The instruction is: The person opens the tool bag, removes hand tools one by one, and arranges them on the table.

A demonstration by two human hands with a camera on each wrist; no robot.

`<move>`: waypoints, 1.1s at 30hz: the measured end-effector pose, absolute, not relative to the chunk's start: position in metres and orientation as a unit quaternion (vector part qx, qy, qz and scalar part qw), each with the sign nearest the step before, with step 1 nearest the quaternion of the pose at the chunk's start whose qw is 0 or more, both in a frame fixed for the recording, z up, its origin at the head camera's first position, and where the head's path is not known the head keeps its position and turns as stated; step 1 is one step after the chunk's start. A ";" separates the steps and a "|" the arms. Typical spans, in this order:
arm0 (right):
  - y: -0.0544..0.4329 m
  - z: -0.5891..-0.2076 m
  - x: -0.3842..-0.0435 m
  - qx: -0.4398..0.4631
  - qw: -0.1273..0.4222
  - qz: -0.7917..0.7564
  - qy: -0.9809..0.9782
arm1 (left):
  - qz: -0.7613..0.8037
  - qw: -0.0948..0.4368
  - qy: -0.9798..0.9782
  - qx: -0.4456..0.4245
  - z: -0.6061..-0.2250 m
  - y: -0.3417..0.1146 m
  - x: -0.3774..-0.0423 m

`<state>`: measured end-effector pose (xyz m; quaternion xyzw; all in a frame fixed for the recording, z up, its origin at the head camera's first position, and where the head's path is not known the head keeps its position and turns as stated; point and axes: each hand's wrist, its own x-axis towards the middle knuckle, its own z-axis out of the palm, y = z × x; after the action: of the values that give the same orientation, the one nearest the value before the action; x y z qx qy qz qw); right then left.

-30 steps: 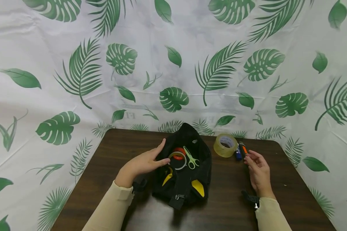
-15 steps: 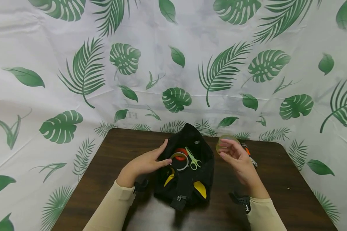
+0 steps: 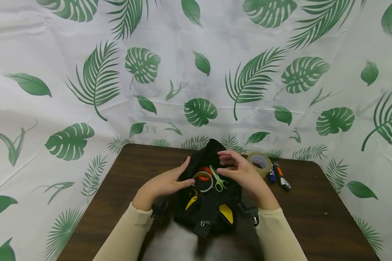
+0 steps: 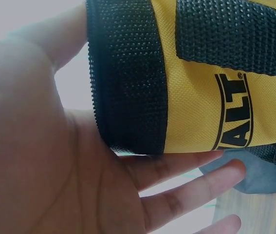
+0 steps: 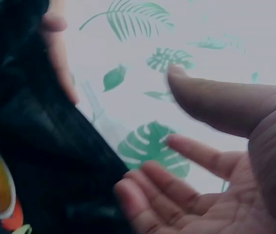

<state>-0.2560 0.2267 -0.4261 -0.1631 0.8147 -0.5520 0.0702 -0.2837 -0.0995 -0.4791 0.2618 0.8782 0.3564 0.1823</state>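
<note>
A black and yellow tool bag stands on the table with its mouth facing up. My left hand holds its left rim, which lies between the thumb and the lightly spread fingers; the left wrist view shows the zipper edge and yellow side panel. Inside the bag are a light-rimmed tape roll, a red-orange roll and pale green scissors. My right hand hovers over the bag's right rim, fingers relaxed and apart, with nothing in it.
Right of the bag, a roll of clear packing tape stands near the back of the brown table. Beside it lie a small blue object and a utility knife with an orange part. A leaf-print curtain hangs behind.
My right hand has let go of the utility knife, leaving it on the table, and has moved left past the tape to the bag. My left hand keeps its place on the rim.
</note>
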 end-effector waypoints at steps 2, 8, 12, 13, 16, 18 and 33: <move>0.220 -0.421 -0.260 -0.160 0.094 -0.527 0.829 | 0.357 0.183 0.878 0.260 -0.479 -0.100 -0.283; 0.199 -0.419 -0.278 -0.147 0.159 -0.473 0.854 | 0.356 0.187 0.877 0.262 -0.479 -0.101 -0.281; 0.187 -0.428 -0.291 -0.122 0.185 -0.480 0.849 | 0.356 0.187 0.877 0.264 -0.478 -0.101 -0.281; 0.185 -0.434 -0.295 -0.122 0.191 -0.484 0.845 | 0.355 0.187 0.877 0.264 -0.478 -0.101 -0.281; 0.185 -0.451 -0.303 -0.121 0.211 -0.504 0.829 | 0.348 0.191 0.879 0.262 -0.477 -0.101 -0.281; 0.186 -0.464 -0.307 -0.120 0.222 -0.519 0.817 | 0.346 0.192 0.880 0.264 -0.476 -0.101 -0.281; 0.188 -0.521 -0.309 -0.079 0.252 -0.562 0.784 | 0.339 0.205 0.884 0.248 -0.475 -0.104 -0.281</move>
<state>-0.3087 0.1877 -0.5206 -0.0792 0.7837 -0.5623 0.2516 -0.2813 -0.1043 -0.4752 0.2485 0.8841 0.3387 0.2047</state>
